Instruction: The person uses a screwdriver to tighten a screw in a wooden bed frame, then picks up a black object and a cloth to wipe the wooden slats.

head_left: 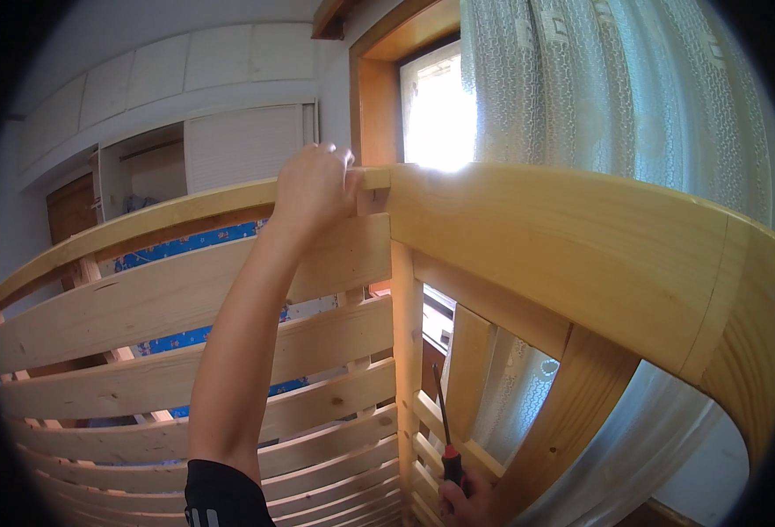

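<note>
My left hand [315, 183] is closed over the end of the pale wooden top rail [185, 204], beside the corner post [405, 342]. Its fingertips are partly hidden behind the rail. Low in the view, my right hand [468, 497] grips a screwdriver [451, 461] by its black and red handle. The long dark shaft points up and slightly left, in front of the gap beside the post. To the right of the corner, a broad, smooth wooden end board [546, 237] curves down at its far right. Whether the left hand holds any small part is hidden.
Several wooden slats [141, 281] run left from the post, with blue patterned fabric [177, 255] behind them. Upright boards [572, 413] stand under the end board. A patterned curtain [598, 97] hangs by the bright window [440, 105]; white cabinets [220, 61] line the far wall.
</note>
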A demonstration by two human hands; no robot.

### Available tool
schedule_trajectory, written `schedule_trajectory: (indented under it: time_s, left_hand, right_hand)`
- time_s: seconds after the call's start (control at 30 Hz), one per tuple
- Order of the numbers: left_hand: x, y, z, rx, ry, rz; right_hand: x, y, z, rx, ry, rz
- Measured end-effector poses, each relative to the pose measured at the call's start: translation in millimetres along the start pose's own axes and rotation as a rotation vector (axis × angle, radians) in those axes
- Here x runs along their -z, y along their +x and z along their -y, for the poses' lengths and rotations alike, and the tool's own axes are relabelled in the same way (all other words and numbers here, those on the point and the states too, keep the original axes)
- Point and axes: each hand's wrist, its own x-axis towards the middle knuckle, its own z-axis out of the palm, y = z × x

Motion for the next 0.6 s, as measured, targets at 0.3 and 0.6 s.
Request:
schedule_trajectory:
  time_s: [0.3,0.6]
  left_hand:
    - [-14.8,-14.3,1.8,-0.236,0.333,-0.12]
    - [-8.0,0.5,4.1,-0.371,0.332,-0.053]
  right_hand:
    - [-70.3,138.2,64.9,0.151,0.294,0.146]
    - [-83.7,170.1,79.0,-0.008,0.624,0.346]
